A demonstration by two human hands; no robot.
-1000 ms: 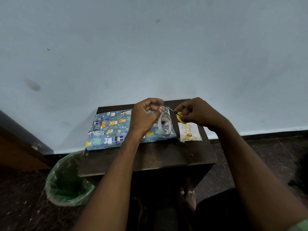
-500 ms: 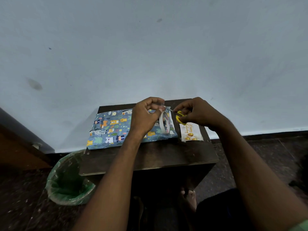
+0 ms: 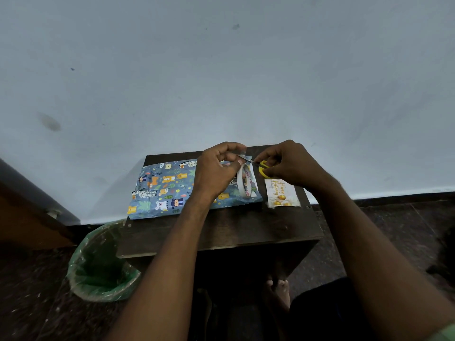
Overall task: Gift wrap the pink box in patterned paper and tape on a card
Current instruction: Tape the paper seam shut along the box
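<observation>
While two hands point(image 3: 253, 168) work: one tape roll point(image 3: 245, 183), one card point(image 3: 282, 193).

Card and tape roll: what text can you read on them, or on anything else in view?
"Happy Birthday" in gold script on the card.
Dark and pink print inside the tape roll, hanging from the left hand: too blurred to read.
Patterned paper: cartoon animals only, no words.
Yellow scissors in the right hand: no legible marking.
</observation>
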